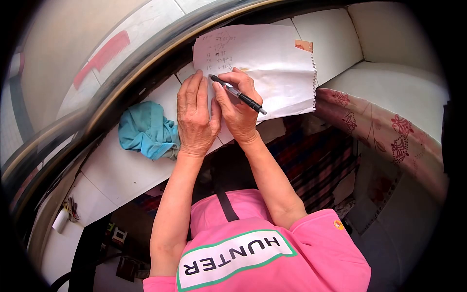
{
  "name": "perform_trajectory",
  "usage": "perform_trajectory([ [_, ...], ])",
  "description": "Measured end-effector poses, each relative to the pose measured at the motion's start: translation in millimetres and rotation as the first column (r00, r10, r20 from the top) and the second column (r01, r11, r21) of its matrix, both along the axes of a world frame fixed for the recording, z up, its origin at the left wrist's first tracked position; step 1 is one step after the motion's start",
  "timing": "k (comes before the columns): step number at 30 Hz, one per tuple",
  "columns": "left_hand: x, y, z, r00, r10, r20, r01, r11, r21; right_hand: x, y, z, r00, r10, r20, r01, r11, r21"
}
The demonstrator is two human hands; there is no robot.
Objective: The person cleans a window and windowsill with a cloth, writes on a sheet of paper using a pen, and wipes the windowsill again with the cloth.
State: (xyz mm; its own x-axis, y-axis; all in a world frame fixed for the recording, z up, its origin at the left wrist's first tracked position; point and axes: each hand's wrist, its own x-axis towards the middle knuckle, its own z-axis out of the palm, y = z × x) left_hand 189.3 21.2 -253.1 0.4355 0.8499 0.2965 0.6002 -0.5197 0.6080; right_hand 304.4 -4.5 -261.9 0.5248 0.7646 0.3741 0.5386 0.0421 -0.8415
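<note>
"Head view, from my remote seat: how far has the writing got?"

"Partway, I judge. Short rows of faint figures run down the upper left of the notebook sheet (284, 85), and the pen tip sits just below the lowest row. Across the sheet's middle and right I make out no writing. How many rows are left, I cannot tell."

"Where are the hands?"

"I have the sheet at top centre of the frame. The right hand (238, 109) grips a black click pen (250, 101), slanted with its tip to the upper left. The left hand (197, 114) grasps nothing; its fingers lie extended at the sheet's left edge, just beside a blue cloth (146, 127)."

"What can you read?"

"The lowest row looks like 15, then 4+43; a higher one seems to start with 17, though the digits blur. At bottom centre I read HUNTER, upside down, on the green-bordered panel (233, 258) of the pink shirt (321, 253). The sleeve's orange badge (338, 224) is too small to read."
</note>
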Motion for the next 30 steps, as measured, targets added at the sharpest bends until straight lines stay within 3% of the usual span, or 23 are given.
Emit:
perform_trajectory([
  [1,0,0,0,1.0,0.001,0.002,-0.001,1.0,0.0,0,1,2,1.0,-0.001,0.027,0.001,1.0,0.006],
  [4,-1,1,2,1.0,-0.009,-0.017,0.008,1.0,-0.011,-5,-4,24,0.875,-0.031,-0.483,0.017,0.999,-0.035],
  [5,0,1,3,1.0,0.002,-0.02,-0.002,1.0,-0.013,0,-2,25,0.893,0.011,-0.45,0.002,1.0,0.029],
  [11,0,0,3,1.0,0.01,-0.001,-0.01,1.0,-0.009,18,-19,77,0.722,0.046,-0.691,-0.201,0.969,-0.145],
  [16,0,1,3,1.0,0.007,0.008,-0.007,1.0,-0.005,39,-34,98,0.66,0.122,-0.741,-0.482,0.825,-0.294],
  [17,0,0,4,1.0,0.006,0.005,-0.006,1.0,-0.006,35,-34,103,0.612,0.143,-0.778,-0.496,0.835,-0.238],
  [20,-1,0,4,1.0,0.007,0.013,-0.007,1.0,-0.029,33,-25,95,0.66,0.236,-0.714,-0.541,0.808,-0.233],
  [23,-1,0,0,1.0,0.015,0.014,-0.015,1.0,-0.004,34,-13,87,0.546,0.167,-0.821,-0.531,0.827,-0.186],
  [26,-1,1,2,1.0,0.013,0.003,-0.013,1.0,-0.001,42,-11,115,0.611,0.067,-0.789,-0.489,0.815,-0.31],
  [27,0,1,3,1.0,0.014,0.001,-0.014,1.0,0.007,44,-16,122,0.808,0.102,-0.58,-0.414,0.799,-0.436],
  [28,0,1,3,1.0,0.016,0.006,-0.016,1.0,0.006,47,-21,130,0.901,0.174,-0.398,-0.365,0.8,-0.477],
  [30,0,1,3,1.0,0.02,0.02,-0.02,1.0,0.005,56,-30,146,0.954,0.301,0.014,-0.249,0.812,-0.528],
])
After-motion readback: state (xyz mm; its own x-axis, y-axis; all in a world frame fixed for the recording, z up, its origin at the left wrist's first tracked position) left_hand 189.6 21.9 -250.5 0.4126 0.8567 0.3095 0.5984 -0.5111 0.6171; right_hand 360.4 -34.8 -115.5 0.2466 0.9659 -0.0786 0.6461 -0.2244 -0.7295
